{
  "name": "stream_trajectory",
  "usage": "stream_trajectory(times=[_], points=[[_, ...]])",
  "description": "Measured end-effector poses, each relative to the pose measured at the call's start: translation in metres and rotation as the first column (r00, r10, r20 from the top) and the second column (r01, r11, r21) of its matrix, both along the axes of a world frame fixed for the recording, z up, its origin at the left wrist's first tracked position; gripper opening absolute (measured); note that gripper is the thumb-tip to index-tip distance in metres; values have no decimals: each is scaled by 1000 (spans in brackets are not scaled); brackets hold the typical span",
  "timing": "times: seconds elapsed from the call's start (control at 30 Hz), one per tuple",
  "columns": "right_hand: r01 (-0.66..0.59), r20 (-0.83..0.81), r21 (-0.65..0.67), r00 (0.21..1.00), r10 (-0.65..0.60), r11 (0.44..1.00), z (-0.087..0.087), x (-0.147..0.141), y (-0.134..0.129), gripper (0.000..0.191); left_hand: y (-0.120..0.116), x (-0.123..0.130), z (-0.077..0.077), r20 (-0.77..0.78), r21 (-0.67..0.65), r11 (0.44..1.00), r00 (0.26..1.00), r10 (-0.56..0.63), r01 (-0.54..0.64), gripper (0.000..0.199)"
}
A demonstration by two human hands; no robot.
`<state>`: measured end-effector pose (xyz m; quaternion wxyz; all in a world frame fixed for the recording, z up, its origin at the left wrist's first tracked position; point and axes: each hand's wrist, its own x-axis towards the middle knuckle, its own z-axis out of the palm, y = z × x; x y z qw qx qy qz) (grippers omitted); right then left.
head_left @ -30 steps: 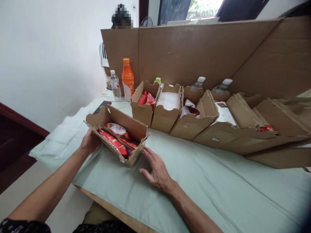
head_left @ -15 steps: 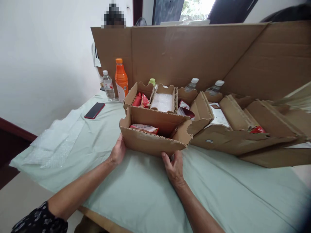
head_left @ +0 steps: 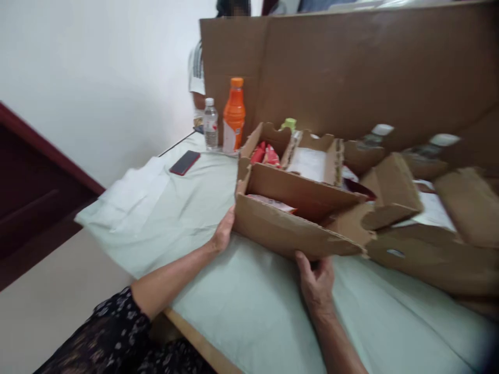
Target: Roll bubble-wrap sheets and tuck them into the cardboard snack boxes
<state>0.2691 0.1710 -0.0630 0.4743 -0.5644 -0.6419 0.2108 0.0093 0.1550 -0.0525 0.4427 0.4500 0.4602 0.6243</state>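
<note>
An open cardboard box [head_left: 280, 235] with notched end walls is held between my two hands, its near side facing me. My left hand [head_left: 224, 228] grips its left end, fingers partly hidden behind the wall. Beneath the lower front edge, my right hand [head_left: 317, 278] has its thumb against the front face and its other fingers under the bottom. Inside lies a red and white packet [head_left: 273, 202]. Right behind stand more cardboard compartments, one with red packets [head_left: 265, 155], another with a white bubble-wrapped item [head_left: 307, 163].
An orange drink bottle [head_left: 234, 117] and a clear water bottle [head_left: 211, 127] stand at the back left. A phone [head_left: 185, 162] and bubble wrap [head_left: 132, 195] lie on the green cloth [head_left: 261, 296]. A tall cardboard panel [head_left: 351, 72] stands behind, with a person beyond it.
The view has swung, so everything sits further right in the picture. Both hands keep their hold on the cardboard box, which stays close against the compartments behind it.
</note>
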Motion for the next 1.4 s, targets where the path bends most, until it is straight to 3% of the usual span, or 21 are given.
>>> stream_trajectory(times=[0.1, 0.2, 0.23, 0.3, 0.37, 0.4, 0.47, 0.57, 0.67, 0.77, 0.83, 0.93, 1.0, 1.2, 1.3, 1.4], points=[[-15, 230, -90, 973, 35, 996, 5, 0, -2, 59, -5, -10, 4, -222, 34, 999, 975, 19, -11, 76], [-10, 549, -130, 832, 80, 992, 8, 4, -17, 63, -28, -24, 9, -486, -28, 1000, 874, -17, 4, 77], [-3, 624, -127, 777, 82, 992, 7, 8, -24, 65, -41, -31, 9, -607, -51, 999, 794, -40, 11, 79], [9, 701, -109, 709, 70, 994, 5, 17, -37, 70, -71, -48, 8, -834, -105, 994, 543, -101, 25, 81], [7, 725, -107, 685, 73, 994, 1, 26, -46, 74, -105, -69, 5, -941, -136, 991, 313, -129, -2, 71], [5, 731, -112, 678, 79, 994, -1, 31, -48, 75, -122, -81, 3, -966, -130, 990, 233, -115, -48, 67], [-12, 749, -133, 653, 108, 991, -3, 38, -49, 75, -153, -103, -1, -988, -87, 984, 142, -65, -157, 63], [-34, 774, -157, 617, 145, 987, -1, 43, -46, 73, -186, -136, -3, -994, -12, 967, 109, 16, -255, 59], [-40, 779, -170, 607, 159, 985, 1, 45, -43, 71, -194, -169, 1, -989, 81, 939, 87, 116, -335, 44], [-41, 775, -169, 612, 158, 985, 0, 46, -41, 70, -180, -208, 14, -980, 159, 836, 19, 199, -524, 33], [-35, 773, -161, 617, 148, 986, -1, 46, -40, 71, -163, -233, 23, -980, 150, 745, 0, 197, -650, 39], [-32, 768, -153, 626, 139, 988, -2, 46, -39, 70, -140, -265, 33, -985, 60, 643, 58, 161, -763, 53], [-14, 765, -155, 631, 129, 988, -1, 46, -39, 70, -129, -280, 35, -982, 18, 609, 101, 161, -793, 49], [-19, 769, -165, 624, 141, 986, 3, 44, -41, 71, -122, -299, 36, -956, 18, 551, 147, 254, -834, 31], [-2, 761, -148, 639, 116, 989, 1, 42, -41, 71, -126, -299, 48, -929, 65, 537, 145, 340, -841, 28], [11, 734, -134, 673, 91, 991, -3, 40, -40, 70, -136, -282, 67, -890, 159, 549, 122, 440, -821, 30]])
